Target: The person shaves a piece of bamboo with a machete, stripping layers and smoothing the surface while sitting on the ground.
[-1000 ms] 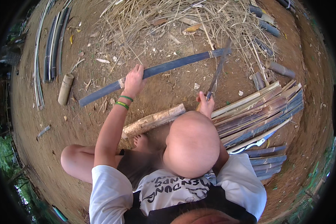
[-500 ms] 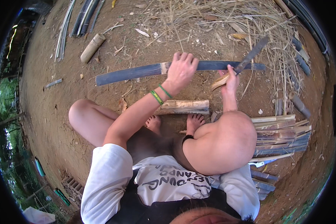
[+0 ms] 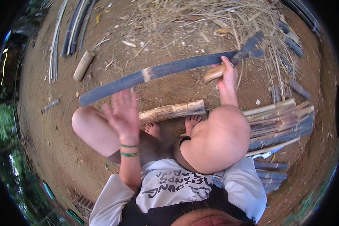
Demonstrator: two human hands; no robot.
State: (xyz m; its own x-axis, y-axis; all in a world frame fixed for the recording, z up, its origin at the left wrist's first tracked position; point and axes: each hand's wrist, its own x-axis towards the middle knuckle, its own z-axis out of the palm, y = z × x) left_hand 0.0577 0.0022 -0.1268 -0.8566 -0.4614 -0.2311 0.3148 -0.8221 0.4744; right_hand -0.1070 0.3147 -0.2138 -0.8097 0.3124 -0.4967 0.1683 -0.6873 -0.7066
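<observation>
A long, dark split bamboo strip (image 3: 180, 66) with one pale node band slants across the space in front of me, its right end higher. My right hand (image 3: 229, 77) grips it towards that end, together with a machete (image 3: 214, 74) whose wooden handle points left. The dark blade crosses the strip and reaches up and right. My left hand (image 3: 123, 115) is off the strip, just below its left part, fingers spread and palm showing; nothing is in it. Beyond my feet lies a short, pale wooden log (image 3: 173, 110).
Split bamboo pieces (image 3: 278, 126) are stacked by my right knee, with a white-handled tool (image 3: 265, 154) among them. Dry shavings (image 3: 199, 19) cover the ground ahead. A bamboo section (image 3: 84, 66) and long dark poles (image 3: 76, 28) lie at the far left.
My left hand has let go of the strip's middle and come back left, opening. The strip has tilted, its left end lower and further left. My right hand still holds machete and strip.
</observation>
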